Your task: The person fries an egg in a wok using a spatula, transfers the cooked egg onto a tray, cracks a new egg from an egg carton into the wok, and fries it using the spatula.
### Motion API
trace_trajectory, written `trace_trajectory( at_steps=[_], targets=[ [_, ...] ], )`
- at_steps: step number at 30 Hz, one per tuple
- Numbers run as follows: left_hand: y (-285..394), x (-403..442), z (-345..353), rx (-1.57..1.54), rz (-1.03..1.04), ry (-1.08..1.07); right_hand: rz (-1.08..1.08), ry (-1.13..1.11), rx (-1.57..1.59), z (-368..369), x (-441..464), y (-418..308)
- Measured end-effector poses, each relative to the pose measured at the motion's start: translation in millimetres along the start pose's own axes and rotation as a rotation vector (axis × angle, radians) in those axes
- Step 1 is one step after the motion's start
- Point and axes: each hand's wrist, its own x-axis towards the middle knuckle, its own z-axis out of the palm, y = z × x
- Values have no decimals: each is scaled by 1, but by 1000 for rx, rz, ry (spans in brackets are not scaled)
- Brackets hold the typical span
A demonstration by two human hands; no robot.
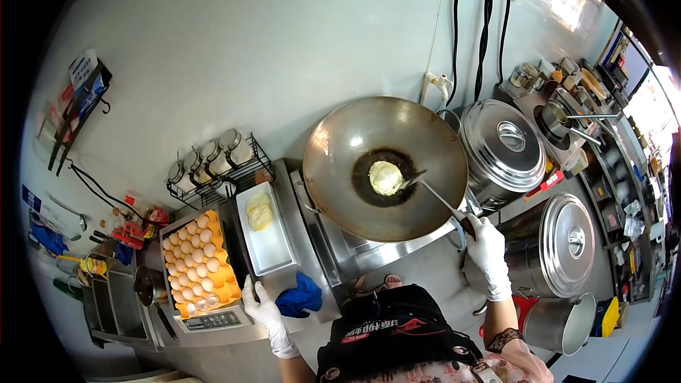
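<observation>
A large round wok point(333, 170) stands in the middle, with dark oil at its bottom. In the oil lies a pale round fried egg point(386, 178). My right hand point(486, 248), in a white glove, is closed round the handle of a metal spatula point(441, 198), whose blade touches the egg's right edge. My left hand point(262, 306), also gloved, is by the near edge of a white tray point(273, 259), its fingers slightly apart. Cooked eggs point(259, 213) lie at the tray's far end. Left of it, an orange carton point(225, 280) holds several raw eggs.
A blue cloth point(299, 296) lies right of my left hand. Lidded steel pots point(504, 145) point(567, 245) stand right of the wok. A wire rack point(245, 170) with jars is behind the tray. An open steel bucket point(571, 326) stands at the lower right.
</observation>
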Motion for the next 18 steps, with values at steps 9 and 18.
trace_trajectory(
  at_steps=[9,18],
  targets=[
    [-11,3,-5,101,18,-51,18,-27,7,0,-2,-3],
    [-7,3,-1,80,50,-2,28,-53,-34,9,1,-3]
  ],
)
